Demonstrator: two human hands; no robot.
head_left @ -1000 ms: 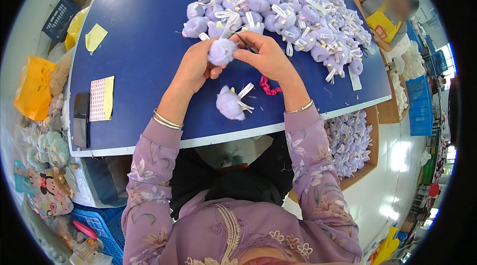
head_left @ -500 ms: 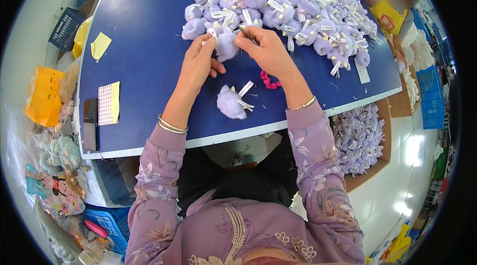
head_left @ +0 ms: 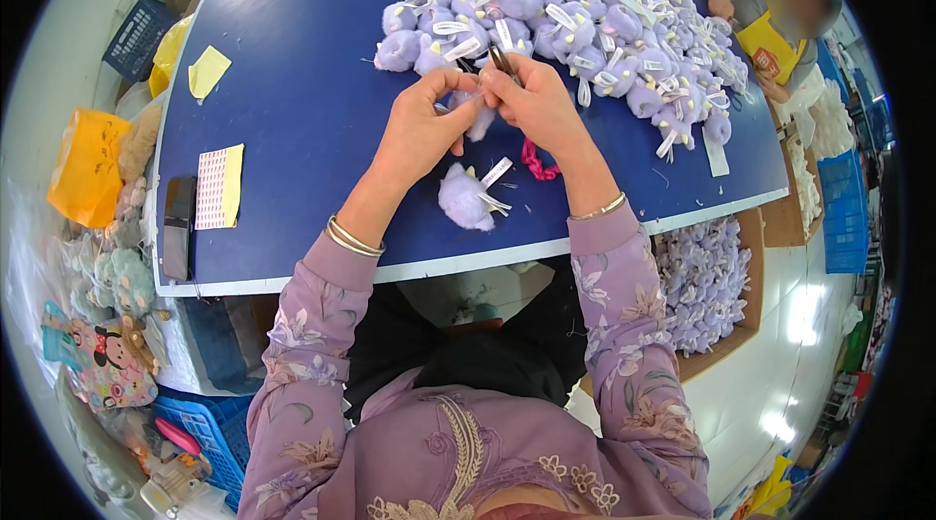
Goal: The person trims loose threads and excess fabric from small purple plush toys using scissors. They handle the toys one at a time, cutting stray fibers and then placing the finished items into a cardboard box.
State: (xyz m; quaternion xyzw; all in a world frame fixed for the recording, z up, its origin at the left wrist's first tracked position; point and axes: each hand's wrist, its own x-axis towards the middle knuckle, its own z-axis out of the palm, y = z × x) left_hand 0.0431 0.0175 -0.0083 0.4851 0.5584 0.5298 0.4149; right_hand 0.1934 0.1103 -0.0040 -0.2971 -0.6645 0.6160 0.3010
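Note:
Over the blue table my left hand is closed, its thumb and fingers pinching at a small lilac plush toy, which the hands partly cover. Right against it, my right hand grips a slim dark metal tool that resembles snips or tweezers, its end poking up above the fingers. The fingertips of both hands meet over the toy. Nearer me lies a second lilac plush toy with white ribbon tags. A bright pink knotted cord rests beside my right wrist.
A large heap of lilac plush toys covers the table's far right. At left lie a phone, a sticker sheet and a yellow paper. A carton of plush toys stands below right. Another person sits beyond the heap.
My hands have come together, the left shifting right. The plush toy has moved right and is more covered by the fingers. The dark tool now points upward. The view has shifted slightly.

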